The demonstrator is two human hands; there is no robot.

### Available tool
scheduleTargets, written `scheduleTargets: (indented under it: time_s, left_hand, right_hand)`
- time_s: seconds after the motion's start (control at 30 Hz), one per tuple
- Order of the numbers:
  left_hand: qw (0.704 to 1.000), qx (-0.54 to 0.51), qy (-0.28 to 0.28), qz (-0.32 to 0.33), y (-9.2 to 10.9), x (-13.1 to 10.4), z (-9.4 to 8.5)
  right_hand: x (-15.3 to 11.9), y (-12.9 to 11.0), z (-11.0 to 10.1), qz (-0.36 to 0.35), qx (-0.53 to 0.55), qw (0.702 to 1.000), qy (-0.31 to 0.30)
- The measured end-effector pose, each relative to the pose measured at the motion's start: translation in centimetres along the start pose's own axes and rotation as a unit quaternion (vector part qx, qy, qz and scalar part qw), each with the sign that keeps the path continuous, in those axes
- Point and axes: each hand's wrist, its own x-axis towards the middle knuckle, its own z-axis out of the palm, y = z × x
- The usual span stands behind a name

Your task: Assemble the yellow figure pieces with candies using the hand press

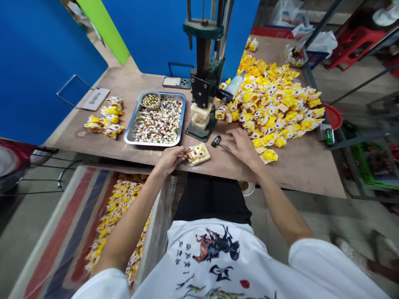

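Left hand: fingers of the left hand point(172, 160) pressed together at the near-left edge of the figure; whether they grip it or a tiny part beside it, I cannot tell.
Figure: a yellow-and-white plastic animal-faced figure point(196, 152), lying on a cream rectangular block point(200, 162) near the front edge of the brown wooden table point(289, 178).
Right hand: the right hand point(242, 145) is over the table, fingers loosely spread, close to the thin handle of a small black-headed hammer point(215, 141); contact is unclear.
Press: a dark green metal press point(203, 89) stands behind the block, with cream blocks point(200, 115) at its base.
Tray: left of the press, a rectangular silver metal tray point(152, 144) holds small white-and-red pieces and a round bowl of gold beads point(151, 99).
Pile: yellow-and-white figures point(274, 104) lie heaped right of the press.
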Motion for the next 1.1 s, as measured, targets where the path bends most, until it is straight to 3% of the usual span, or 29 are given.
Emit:
scheduleTargets:
  time_s: [0.1, 0.2, 0.27, 0.37, 0.43, 0.5, 0.57, 0.63, 0.73, 0.77, 0.87, 1.0, 1.1]
  left_hand:
    - [0.998, -0.046, -0.009, -0.051, 0.0, 0.1, 0.1]
    - [0.998, -0.053, -0.005, -0.043, 0.0, 0.0, 0.1]
    - [0.998, -0.059, 0.000, -0.039, 0.0, 0.0, 0.2]
    - [0.997, -0.062, 0.000, -0.039, 0.0, -0.1, 0.3]
    - [0.997, -0.063, -0.009, -0.033, 0.0, -0.1, 0.3]
    - [0.998, -0.064, -0.019, -0.022, 0.1, 0.1, 0.3]
    - [0.998, -0.062, -0.024, -0.017, -0.1, 0.2, 0.3]
    - [0.998, -0.061, -0.023, -0.012, -0.3, 0.2, 0.4]
    - [0.997, -0.066, -0.022, 0.023, -0.9, -0.4, 0.2]
    - [0.997, -0.063, -0.028, 0.040, -1.2, -0.7, 0.1]
    - [0.992, -0.007, -0.072, 0.101, -2.0, -1.6, -0.4]
    - [0.968, 0.119, -0.081, 0.204, -3.1, -1.7, -0.6]
    - [0.951, 0.159, -0.045, 0.262, -3.1, -1.9, -0.3]
  right_hand:
    - [-3.1, 2.2, -0.9, 0.012, -0.117, 0.990, -0.075]
    - [-3.3, 0.9, -1.1, 0.025, -0.128, 0.985, -0.111]
    - [-2.3, -1.4, -1.4, -0.005, -0.081, 0.994, -0.074]
    - [-1.0, -5.0, -1.4, -0.085, 0.014, 0.995, 0.053]
    - [-0.9, -6.1, -0.4, -0.113, 0.046, 0.985, 0.118]
    - [-1.4, -5.9, 0.9, -0.133, 0.038, 0.987, 0.088]
    - [-1.9, -5.1, 1.7, -0.144, 0.018, 0.989, -0.002]
    - [-2.1, -4.3, 1.6, -0.119, 0.025, 0.992, -0.018]
    - [-2.2, -3.7, 0.5, -0.050, 0.089, 0.991, 0.086]
    - [-2.4, -3.5, 0.2, -0.029, 0.106, 0.989, 0.096]
    - [-3.8, -2.4, 0.5, 0.030, 0.111, 0.993, 0.040]
    - [-4.7, -0.8, 1.6, 0.090, -0.009, 0.996, 0.010]
    - [-2.4, 0.3, 0.2, 0.097, -0.149, 0.983, 0.056]
